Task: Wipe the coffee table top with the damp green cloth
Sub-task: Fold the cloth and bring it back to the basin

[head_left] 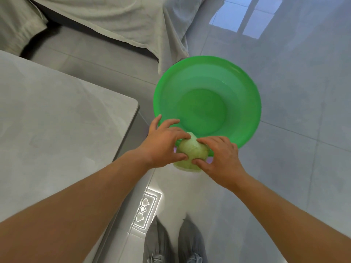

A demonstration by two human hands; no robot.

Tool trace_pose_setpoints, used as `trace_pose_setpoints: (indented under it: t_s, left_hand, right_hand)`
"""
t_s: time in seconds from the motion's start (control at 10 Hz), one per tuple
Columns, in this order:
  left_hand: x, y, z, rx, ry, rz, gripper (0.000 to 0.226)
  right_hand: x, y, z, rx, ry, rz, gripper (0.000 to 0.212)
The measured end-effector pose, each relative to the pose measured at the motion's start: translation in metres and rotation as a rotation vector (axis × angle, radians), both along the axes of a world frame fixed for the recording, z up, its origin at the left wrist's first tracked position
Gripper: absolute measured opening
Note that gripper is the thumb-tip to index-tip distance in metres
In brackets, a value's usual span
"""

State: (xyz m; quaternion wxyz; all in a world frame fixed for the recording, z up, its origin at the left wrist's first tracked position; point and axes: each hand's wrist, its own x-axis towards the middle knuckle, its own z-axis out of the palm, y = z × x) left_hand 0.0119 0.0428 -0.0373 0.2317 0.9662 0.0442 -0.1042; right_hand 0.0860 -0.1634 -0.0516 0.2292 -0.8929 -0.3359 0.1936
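Note:
A pale green cloth (190, 152), bunched into a ball, hangs over the near rim of a bright green plastic basin (207, 99) that stands on the floor. My left hand (163, 144) grips the cloth from the left, and my right hand (220, 158) grips it from the right. The grey coffee table top (57, 120) fills the left side, its rounded corner close to the basin and left of my hands.
A sofa draped in a grey sheet (114, 21) runs along the top. Glossy grey floor tiles (294, 130) spread to the right, reflecting a window. My feet in grey shoes (174, 243) stand at the bottom centre.

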Motion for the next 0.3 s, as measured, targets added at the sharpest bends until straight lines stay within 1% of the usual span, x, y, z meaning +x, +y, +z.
trace_pose_setpoints:
  t_s: [0.1, 0.2, 0.3]
  left_hand:
    - [-0.004, -0.0029, 0.0022, -0.051, -0.006, 0.037, 0.069]
    - [-0.0077, -0.0046, 0.0048, -0.06, 0.001, 0.045, 0.076]
    - [-0.0102, -0.007, 0.0097, -0.053, -0.016, 0.053, 0.077]
  right_hand:
    - [0.0018, -0.0011, 0.0043, -0.003, 0.028, 0.002, 0.068]
    - [0.0016, -0.0002, 0.0077, 0.015, 0.054, -0.004, 0.075]
    - [0.0011, -0.0013, 0.014, 0.043, 0.046, -0.021, 0.073]
